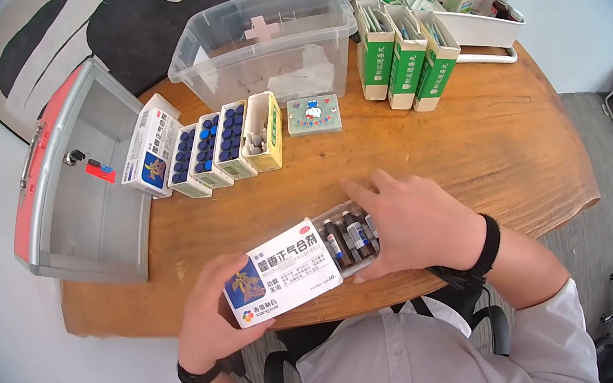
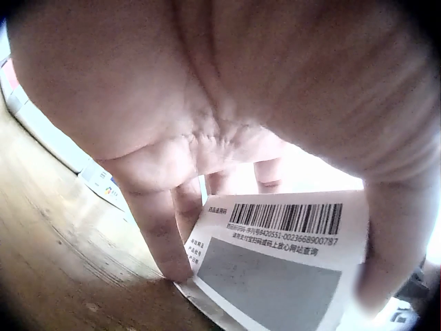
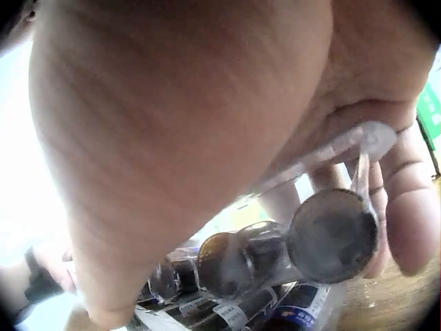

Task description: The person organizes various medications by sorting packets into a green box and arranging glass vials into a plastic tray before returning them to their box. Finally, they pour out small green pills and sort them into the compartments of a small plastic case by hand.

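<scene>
A white and blue medicine box [image 1: 287,273] lies near the table's front edge, gripped at its left end by the left hand [image 1: 210,311]. In the left wrist view, thumb and fingers span the box's barcode end [image 2: 275,262]. From the box's right end protrudes a clear plastic tray [image 1: 350,265] of small dark bottles [image 1: 357,233]. The right hand [image 1: 413,223] holds the tray's outer end between thumb and fingers. In the right wrist view, bottle bases [image 3: 332,236] show beneath the right hand [image 3: 207,124].
Behind stand open boxes of blue-capped vials [image 1: 232,135], a closed white box [image 1: 152,150], a yellow box [image 1: 263,131], a small green case [image 1: 313,116] and a clear bin [image 1: 264,60]. A red-silver case [image 1: 77,177] is left; green boxes [image 1: 406,64] and a white basket [image 1: 480,30] are right.
</scene>
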`<move>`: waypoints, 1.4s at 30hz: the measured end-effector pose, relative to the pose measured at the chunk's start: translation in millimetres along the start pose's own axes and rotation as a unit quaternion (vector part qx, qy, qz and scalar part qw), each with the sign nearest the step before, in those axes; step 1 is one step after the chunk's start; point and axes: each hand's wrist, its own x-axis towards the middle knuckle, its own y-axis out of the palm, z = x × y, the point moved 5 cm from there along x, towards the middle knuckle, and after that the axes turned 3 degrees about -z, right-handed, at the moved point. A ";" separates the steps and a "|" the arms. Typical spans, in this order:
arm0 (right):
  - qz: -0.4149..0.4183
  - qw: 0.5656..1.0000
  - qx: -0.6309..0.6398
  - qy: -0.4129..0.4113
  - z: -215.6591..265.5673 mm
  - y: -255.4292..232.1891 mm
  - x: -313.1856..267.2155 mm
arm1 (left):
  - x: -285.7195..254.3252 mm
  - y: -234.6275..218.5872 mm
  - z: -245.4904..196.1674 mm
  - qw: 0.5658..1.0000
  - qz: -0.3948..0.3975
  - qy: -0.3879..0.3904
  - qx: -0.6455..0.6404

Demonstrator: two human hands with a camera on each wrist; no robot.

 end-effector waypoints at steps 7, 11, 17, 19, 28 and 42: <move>0.020 0.993 0.095 -0.063 37.1 2.9 -0.8 | 21.4 22.9 -27.0 0.996 0.015 -0.006 0.090; -0.051 0.983 0.153 -0.082 13.1 -13.4 -7.2 | 10.2 8.5 -5.9 0.995 -0.053 -0.022 0.083; 0.005 0.951 0.308 -0.011 7.4 7.3 -2.2 | 0.1 5.0 12.7 0.976 -0.112 -0.183 0.038; -0.006 0.959 0.279 -0.040 17.9 16.8 1.4 | 9.1 13.7 4.7 0.976 -0.076 -0.199 0.044; -0.081 0.940 0.310 -0.114 29.2 25.2 2.1 | -13.1 -6.1 -6.9 0.972 -0.126 -0.185 -0.070; 0.002 0.904 0.410 -0.118 -24.4 24.5 25.6 | -13.0 -93.3 13.2 0.901 -0.423 -0.096 -0.019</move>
